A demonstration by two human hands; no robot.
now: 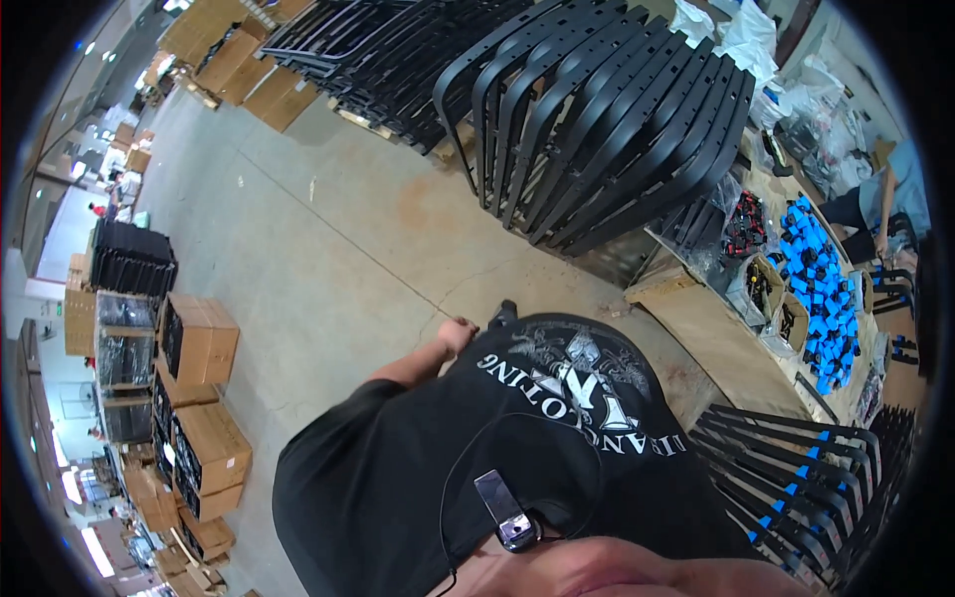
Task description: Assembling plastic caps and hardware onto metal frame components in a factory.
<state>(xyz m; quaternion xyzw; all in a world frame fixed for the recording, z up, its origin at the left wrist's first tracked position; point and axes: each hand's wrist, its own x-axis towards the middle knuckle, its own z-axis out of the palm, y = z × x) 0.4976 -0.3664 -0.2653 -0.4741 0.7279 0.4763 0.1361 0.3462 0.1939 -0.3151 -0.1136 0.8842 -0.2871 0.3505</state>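
My left hand (458, 336) is in front of my black T-shirt (428, 488), low near my waist, with the forearm coming from the left. Its fingers look curled in; what they hold, if anything, is hidden. Just beyond it shows a dark shoe tip (506, 310) above the concrete floor. My right arm and hand are out of sight behind my body. A small device (505, 509) on a cord hangs at my chest.
Ahead stands a big row of black curved metal frames (597, 119), with more black frames (388, 70) stacked behind. To the right, a workbench (686, 308) bears blue plastic parts (818, 289) and bagged pieces; a co-worker's arm (885, 209) reaches there. Cardboard boxes (209, 458) line the left.
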